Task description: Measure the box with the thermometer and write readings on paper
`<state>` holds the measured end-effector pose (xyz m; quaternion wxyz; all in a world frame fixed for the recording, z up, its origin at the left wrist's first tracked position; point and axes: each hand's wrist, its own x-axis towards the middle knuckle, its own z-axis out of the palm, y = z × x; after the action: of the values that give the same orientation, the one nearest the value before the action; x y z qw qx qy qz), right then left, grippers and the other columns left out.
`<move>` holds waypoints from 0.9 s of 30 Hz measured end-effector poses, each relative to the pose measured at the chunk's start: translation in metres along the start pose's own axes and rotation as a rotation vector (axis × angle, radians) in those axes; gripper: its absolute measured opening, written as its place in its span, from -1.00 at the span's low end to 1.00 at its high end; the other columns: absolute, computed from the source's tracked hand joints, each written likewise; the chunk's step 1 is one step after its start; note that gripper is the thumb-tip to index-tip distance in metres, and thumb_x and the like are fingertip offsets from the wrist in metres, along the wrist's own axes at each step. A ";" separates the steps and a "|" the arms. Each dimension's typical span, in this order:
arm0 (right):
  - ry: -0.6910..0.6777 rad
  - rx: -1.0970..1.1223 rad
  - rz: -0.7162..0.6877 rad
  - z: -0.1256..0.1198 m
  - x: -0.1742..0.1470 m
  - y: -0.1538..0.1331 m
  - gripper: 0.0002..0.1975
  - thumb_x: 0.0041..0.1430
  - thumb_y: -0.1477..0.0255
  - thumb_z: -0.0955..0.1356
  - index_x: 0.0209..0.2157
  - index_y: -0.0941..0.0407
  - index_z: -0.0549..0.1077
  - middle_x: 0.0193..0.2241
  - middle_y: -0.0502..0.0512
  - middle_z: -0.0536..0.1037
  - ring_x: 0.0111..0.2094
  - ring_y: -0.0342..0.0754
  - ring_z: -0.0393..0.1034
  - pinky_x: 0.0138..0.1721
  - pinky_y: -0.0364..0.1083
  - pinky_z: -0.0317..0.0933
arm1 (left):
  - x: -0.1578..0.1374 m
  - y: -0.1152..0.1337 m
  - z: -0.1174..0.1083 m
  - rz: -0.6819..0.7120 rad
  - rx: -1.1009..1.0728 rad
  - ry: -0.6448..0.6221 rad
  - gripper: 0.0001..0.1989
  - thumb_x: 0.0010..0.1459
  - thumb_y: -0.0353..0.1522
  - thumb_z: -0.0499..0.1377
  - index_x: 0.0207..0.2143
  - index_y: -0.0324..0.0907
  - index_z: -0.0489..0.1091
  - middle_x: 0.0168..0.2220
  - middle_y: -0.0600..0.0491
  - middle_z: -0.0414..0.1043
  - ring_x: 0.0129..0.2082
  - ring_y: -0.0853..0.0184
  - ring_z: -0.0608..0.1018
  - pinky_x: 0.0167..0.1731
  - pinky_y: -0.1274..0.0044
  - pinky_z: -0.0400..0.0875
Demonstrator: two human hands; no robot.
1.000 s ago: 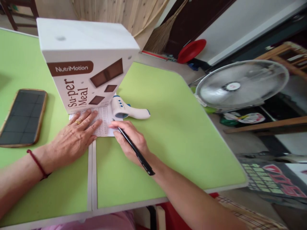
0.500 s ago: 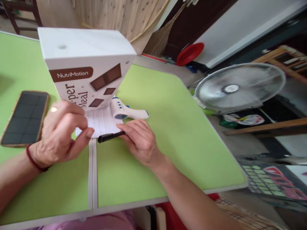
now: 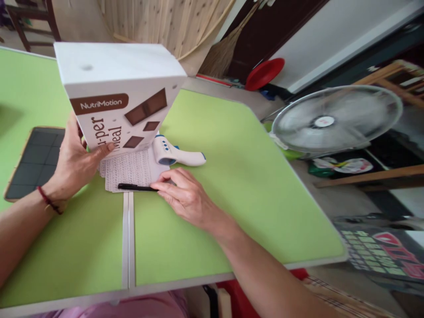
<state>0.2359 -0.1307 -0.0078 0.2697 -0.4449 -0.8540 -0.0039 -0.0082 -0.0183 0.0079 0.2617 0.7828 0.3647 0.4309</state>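
Observation:
A tall white NutriMotion box (image 3: 115, 88) with brown print stands on the green table. Against its lower left side rests my left hand (image 3: 76, 154), thumb on the front face and fingers round the side. Below the box lie sheets of paper (image 3: 124, 172) covered with small handwriting, partly hidden by it. A capped black pen (image 3: 135, 187) lies along their near edge, its right end pinched between the thumb and fingers of my right hand (image 3: 179, 194). Just beyond that hand is a white and blue infrared thermometer (image 3: 179, 155), partly on the paper.
A dark phone (image 3: 35, 163) in a tan-edged case lies left of my left hand. The green table (image 3: 248, 198) has a metal seam (image 3: 128, 238) running toward me. Off its right side stands a round fan (image 3: 331, 121); a red basin (image 3: 265, 74) is behind.
My left hand has gone from a pinch in front of the box to its left side. The pen in my right hand has moved left and down onto the paper's edge.

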 end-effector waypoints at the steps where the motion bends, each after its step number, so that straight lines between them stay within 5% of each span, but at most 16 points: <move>1: 0.001 0.008 -0.002 0.001 0.000 0.000 -0.80 0.30 0.58 0.30 -0.15 0.16 0.55 -0.30 0.17 0.52 -0.24 -0.02 0.39 -0.18 0.02 0.34 | -0.001 0.002 0.000 -0.055 -0.070 0.058 -0.29 0.24 -0.06 0.23 0.23 -0.19 0.00 0.14 -0.20 0.34 0.10 0.12 0.46 0.03 0.22 0.46; 4: 0.007 0.020 -0.017 0.002 -0.001 0.000 -0.80 0.31 0.57 0.29 -0.16 0.19 0.56 -0.31 0.18 0.52 -0.26 -0.02 0.40 -0.20 0.01 0.33 | -0.005 0.011 0.002 -0.135 -0.171 0.132 -0.35 0.10 -0.09 0.36 0.11 -0.21 0.24 0.06 -0.13 0.45 0.00 0.14 0.54 -0.05 0.26 0.51; 11: 0.075 0.039 -0.008 0.003 -0.003 0.003 -0.88 0.27 0.50 0.34 -0.22 0.16 0.55 -0.35 0.13 0.55 -0.30 -0.02 0.45 -0.22 0.02 0.37 | -0.014 0.023 0.006 -0.116 -0.287 0.115 -0.62 0.29 -0.09 0.18 -0.08 -0.22 0.45 -0.02 0.01 0.54 -0.08 0.18 0.57 -0.16 0.39 0.54; 16: 0.365 -0.051 0.288 0.005 -0.004 0.027 -0.85 0.15 0.52 0.29 -0.25 0.11 0.46 -0.25 0.18 0.54 -0.15 0.09 0.46 -0.11 0.11 0.38 | -0.016 0.022 0.009 -0.137 -0.262 0.038 -0.50 0.34 0.04 0.01 -0.14 -0.19 0.45 0.11 -0.05 0.45 0.10 0.07 0.48 0.10 0.27 0.43; 20: 0.202 -0.225 0.404 0.013 -0.001 0.044 -0.50 0.06 0.52 0.24 0.09 0.17 0.35 0.02 0.33 0.49 0.09 0.23 0.35 0.11 0.32 0.20 | -0.016 0.020 0.009 -0.108 -0.251 0.025 -0.55 0.33 0.02 0.05 -0.06 -0.15 0.42 0.11 -0.05 0.44 0.14 0.09 0.44 0.18 0.23 0.35; 23: 0.059 -0.228 0.440 0.015 -0.003 0.052 -0.55 0.13 0.48 0.24 0.08 0.16 0.39 -0.06 0.32 0.54 -0.01 0.23 0.39 0.07 0.30 0.24 | -0.016 0.020 0.009 -0.112 -0.324 -0.028 -0.63 0.26 -0.08 0.20 -0.04 -0.14 0.41 0.12 -0.04 0.43 0.10 0.09 0.48 0.15 0.25 0.40; 27: 0.158 -0.148 0.633 0.003 -0.012 0.058 -0.56 0.14 0.32 0.31 0.05 0.16 0.43 -0.10 0.32 0.54 -0.08 0.22 0.41 -0.03 0.24 0.34 | -0.015 0.020 0.009 -0.170 -0.380 -0.069 -0.56 0.23 -0.09 0.23 0.03 -0.15 0.37 0.10 -0.08 0.45 0.06 0.01 0.52 0.05 0.23 0.48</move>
<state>0.2842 -0.1044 -0.0290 0.2899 -0.7049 -0.6471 -0.0166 0.0014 -0.0432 0.0110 0.4525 0.7000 0.3324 0.4414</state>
